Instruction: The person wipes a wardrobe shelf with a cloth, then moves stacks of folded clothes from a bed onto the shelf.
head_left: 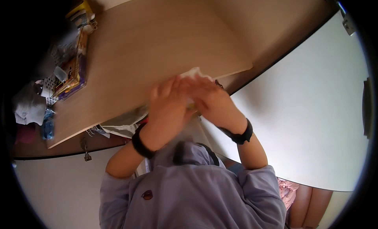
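Observation:
My left hand [168,105] and my right hand [212,98] come together over the front edge of a wooden shelf. Between them is a thin, white, crumpled piece of cloth [197,72], and its upper edge sticks out above my fingers. Both hands are closed about it, with fingers bent over and overlapping. Motion smears the fingertips, and most of the cloth is hidden under the hands. A small yellow spot shows between my palms, too blurred to name. Each wrist wears a black band.
The wooden shelf [157,40] spreads out ahead. On its left stand colourful packages [73,77], a white perforated basket [49,87] and grey fabric [29,107]. White cabinet doors [307,99] swing out right and lower left, one with a small padlock [88,156]. Pale fabric [126,124] lies below the shelf.

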{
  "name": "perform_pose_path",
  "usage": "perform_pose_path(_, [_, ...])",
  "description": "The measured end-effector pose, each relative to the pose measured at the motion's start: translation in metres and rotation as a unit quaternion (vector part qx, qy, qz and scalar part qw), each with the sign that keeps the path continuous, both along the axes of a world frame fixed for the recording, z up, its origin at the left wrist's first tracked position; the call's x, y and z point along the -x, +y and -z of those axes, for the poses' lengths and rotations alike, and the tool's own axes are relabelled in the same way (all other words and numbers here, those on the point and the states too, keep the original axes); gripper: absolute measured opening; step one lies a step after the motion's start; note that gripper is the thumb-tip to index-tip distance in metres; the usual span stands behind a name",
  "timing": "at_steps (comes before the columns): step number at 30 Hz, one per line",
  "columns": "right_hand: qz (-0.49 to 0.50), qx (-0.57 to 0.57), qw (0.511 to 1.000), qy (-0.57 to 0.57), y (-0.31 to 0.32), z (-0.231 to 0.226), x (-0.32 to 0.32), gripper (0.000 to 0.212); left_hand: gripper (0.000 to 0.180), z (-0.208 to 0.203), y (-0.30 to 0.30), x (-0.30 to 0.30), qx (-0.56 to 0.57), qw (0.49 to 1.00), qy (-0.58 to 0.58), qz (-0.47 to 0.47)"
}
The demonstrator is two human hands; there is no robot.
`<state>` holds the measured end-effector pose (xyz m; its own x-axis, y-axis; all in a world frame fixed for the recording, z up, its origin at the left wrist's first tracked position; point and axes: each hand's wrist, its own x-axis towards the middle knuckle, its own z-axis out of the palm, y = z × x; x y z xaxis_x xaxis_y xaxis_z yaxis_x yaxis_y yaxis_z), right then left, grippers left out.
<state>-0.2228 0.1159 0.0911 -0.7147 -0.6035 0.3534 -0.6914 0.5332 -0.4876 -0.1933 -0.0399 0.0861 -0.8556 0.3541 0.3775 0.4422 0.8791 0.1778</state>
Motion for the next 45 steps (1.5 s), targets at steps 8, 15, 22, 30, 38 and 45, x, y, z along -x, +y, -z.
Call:
perform_pose_path(8, [0.137,0.054,0.989,-0.002,0.083,0.014,0.028,0.025,0.060,0.001,0.099,0.051,-0.083,0.993,-0.033,0.081])
perform_pose_path(15, [0.212,0.105,0.972,-0.006,0.079,0.016,0.023,0.026,0.058,0.011,0.111,0.058,-0.073,0.995,-0.010,0.066])
perform_pose_path(22, [0.183,0.017,0.965,0.188,0.080,0.028,0.031,0.024,0.059,-0.002,0.073,0.054,-0.118,0.982,-0.055,0.135])
perform_pose_path(30, [0.002,0.528,0.730,-0.433,0.059,-0.003,0.010,0.028,0.050,-0.013,0.021,0.021,-0.595,0.765,-0.211,0.124])
perform_pose_path(38, [-0.146,0.602,0.506,-0.600,0.014,-0.010,-0.003,0.041,0.024,-0.023,0.001,0.001,-0.591,0.741,-0.316,0.035])
perform_pose_path(45, [-0.056,0.460,0.723,-0.512,-0.001,-0.005,-0.007,0.034,0.018,-0.014,-0.013,-0.003,-0.660,0.714,-0.230,0.042])
